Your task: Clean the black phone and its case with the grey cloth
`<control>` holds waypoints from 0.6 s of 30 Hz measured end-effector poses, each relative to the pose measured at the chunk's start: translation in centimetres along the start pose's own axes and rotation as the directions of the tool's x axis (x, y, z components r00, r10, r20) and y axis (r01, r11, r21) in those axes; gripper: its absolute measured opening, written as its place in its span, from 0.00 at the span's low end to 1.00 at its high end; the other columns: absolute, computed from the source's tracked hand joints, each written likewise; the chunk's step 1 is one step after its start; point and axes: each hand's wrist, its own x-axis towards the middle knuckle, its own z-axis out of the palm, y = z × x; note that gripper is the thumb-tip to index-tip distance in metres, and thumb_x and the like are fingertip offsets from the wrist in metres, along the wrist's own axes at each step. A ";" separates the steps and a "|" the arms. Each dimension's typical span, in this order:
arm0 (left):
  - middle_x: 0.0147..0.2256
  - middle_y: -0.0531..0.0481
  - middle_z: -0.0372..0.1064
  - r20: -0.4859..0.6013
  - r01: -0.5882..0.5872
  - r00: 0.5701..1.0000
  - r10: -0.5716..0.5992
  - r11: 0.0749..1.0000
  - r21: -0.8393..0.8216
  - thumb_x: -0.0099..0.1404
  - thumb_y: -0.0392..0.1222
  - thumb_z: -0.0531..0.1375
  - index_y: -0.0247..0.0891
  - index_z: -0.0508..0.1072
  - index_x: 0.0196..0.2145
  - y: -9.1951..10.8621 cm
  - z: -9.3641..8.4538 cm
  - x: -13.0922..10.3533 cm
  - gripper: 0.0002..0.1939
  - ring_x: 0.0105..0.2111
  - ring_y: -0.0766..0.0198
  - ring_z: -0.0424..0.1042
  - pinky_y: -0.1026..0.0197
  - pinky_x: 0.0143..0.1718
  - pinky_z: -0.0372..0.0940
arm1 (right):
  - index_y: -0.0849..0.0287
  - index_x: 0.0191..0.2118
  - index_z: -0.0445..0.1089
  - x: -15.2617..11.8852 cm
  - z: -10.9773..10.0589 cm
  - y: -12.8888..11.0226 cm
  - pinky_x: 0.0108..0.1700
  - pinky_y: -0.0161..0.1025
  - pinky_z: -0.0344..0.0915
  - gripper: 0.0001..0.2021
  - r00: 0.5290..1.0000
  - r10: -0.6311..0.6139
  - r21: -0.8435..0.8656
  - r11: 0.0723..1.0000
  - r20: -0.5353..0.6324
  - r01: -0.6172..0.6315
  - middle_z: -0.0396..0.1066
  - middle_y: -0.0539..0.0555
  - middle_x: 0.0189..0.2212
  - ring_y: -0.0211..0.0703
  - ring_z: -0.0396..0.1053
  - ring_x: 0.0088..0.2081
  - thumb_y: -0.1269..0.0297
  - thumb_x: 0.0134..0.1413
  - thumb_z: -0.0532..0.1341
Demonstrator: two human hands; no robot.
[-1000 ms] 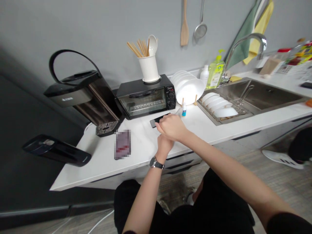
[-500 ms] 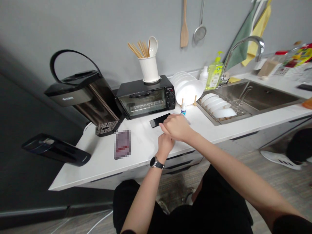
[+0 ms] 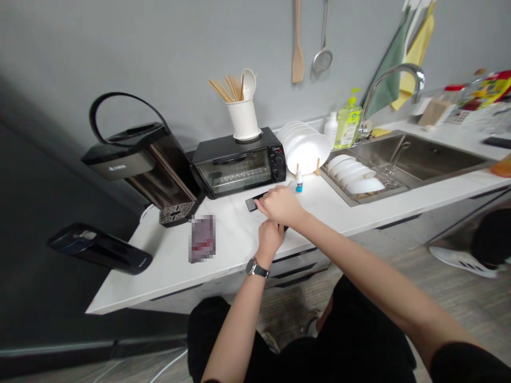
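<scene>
My left hand (image 3: 270,237), with a watch (image 3: 256,267) on its wrist, is closed near the counter's front edge. Just above and touching it, my right hand (image 3: 281,205) is closed too, its fingers curled. What either hand grips is hidden; a dark bit shows beside the left fingers. Behind my right hand, a flat black thing with a grey end (image 3: 251,204) lies on the counter, partly covered. A small white bottle with a blue label (image 3: 299,183) stands just beyond the right hand.
A toaster oven (image 3: 239,167) carries a white utensil holder (image 3: 243,119). To its left are a dark dispenser (image 3: 147,173), a dark flask (image 3: 101,250) and a blurred-out item (image 3: 203,239). White plates (image 3: 307,151), a soap bottle (image 3: 347,125) and the sink (image 3: 423,159) are at right.
The view has shifted slightly. My right hand has moved a little left and down, still against my left hand. More of the small bottle shows.
</scene>
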 end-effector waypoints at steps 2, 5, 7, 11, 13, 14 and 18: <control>0.38 0.41 0.80 -0.028 -0.015 1.000 0.014 1.000 -0.010 0.77 0.39 0.53 0.37 0.78 0.40 -0.2 -0.8 -0.5 0.13 0.39 0.54 0.79 0.60 0.35 0.63 | 0.62 0.35 0.82 -0.4 0.3 0.7 0.38 0.41 0.58 0.27 0.994 0.099 0.065 0.993 -0.036 -0.097 0.81 0.62 0.32 0.51 0.78 0.36 0.57 0.75 0.49; 0.41 0.46 0.79 -0.150 -0.054 0.988 0.033 0.989 -0.138 0.77 0.44 0.56 0.40 0.78 0.43 -0.4 -1.8 -1.3 0.11 0.41 0.58 0.78 0.62 0.38 0.65 | 0.60 0.35 0.82 -2.0 1.5 3.5 0.37 0.39 0.60 0.33 0.933 0.349 0.311 0.900 -0.088 -0.307 0.81 0.59 0.29 0.48 0.78 0.35 0.49 0.76 0.44; 0.40 0.48 0.79 -0.228 -0.102 0.973 0.034 0.951 -0.293 0.74 0.43 0.60 0.41 0.79 0.42 -0.6 -1.9 -1.9 0.08 0.40 0.60 0.78 0.63 0.41 0.66 | 0.59 0.35 0.82 -3.4 3.1 5.3 0.37 0.38 0.62 0.39 0.891 0.450 0.540 0.765 -0.060 -0.350 0.79 0.57 0.26 0.46 0.76 0.32 0.44 0.76 0.39; 0.39 0.49 0.81 -0.210 -0.058 0.974 -0.081 0.811 -0.582 0.70 0.42 0.63 0.40 0.81 0.42 -1.6 -1.0 -2.5 0.07 0.40 0.60 0.79 0.61 0.45 0.70 | 0.60 0.32 0.81 -5.6 6.9 7.0 0.37 0.37 0.66 0.45 0.876 0.483 0.807 0.512 0.013 -0.295 0.77 0.55 0.23 0.43 0.74 0.28 0.33 0.70 0.36; 0.38 0.48 0.82 -0.143 0.012 0.980 -0.140 0.753 -0.658 0.68 0.43 0.65 0.39 0.81 0.41 -2.0 -0.5 -2.6 0.08 0.38 0.58 0.80 0.61 0.43 0.71 | 0.59 0.32 0.81 -6.2 8.2 7.0 0.39 0.38 0.67 0.44 0.871 0.491 0.833 0.473 0.020 -0.286 0.79 0.55 0.26 0.44 0.75 0.31 0.33 0.70 0.36; 0.37 0.48 0.82 -0.114 0.033 0.983 -0.147 0.740 -0.672 0.68 0.44 0.65 0.38 0.82 0.40 -2.2 -0.4 -2.7 0.08 0.38 0.58 0.80 0.61 0.42 0.71 | 0.59 0.33 0.81 -6.4 8.5 6.9 0.41 0.38 0.67 0.44 0.867 0.499 0.828 0.478 0.019 -0.294 0.79 0.55 0.27 0.44 0.76 0.32 0.34 0.71 0.36; 0.40 0.48 0.83 -0.085 0.016 0.992 -0.094 0.759 -0.651 0.71 0.44 0.62 0.40 0.82 0.42 -2.3 -0.1 -2.7 0.10 0.40 0.58 0.80 0.60 0.45 0.71 | 0.56 0.38 0.81 -6.5 8.3 5.4 0.50 0.42 0.67 0.36 0.840 0.538 0.646 0.665 -0.069 -0.374 0.82 0.54 0.34 0.47 0.78 0.39 0.46 0.76 0.39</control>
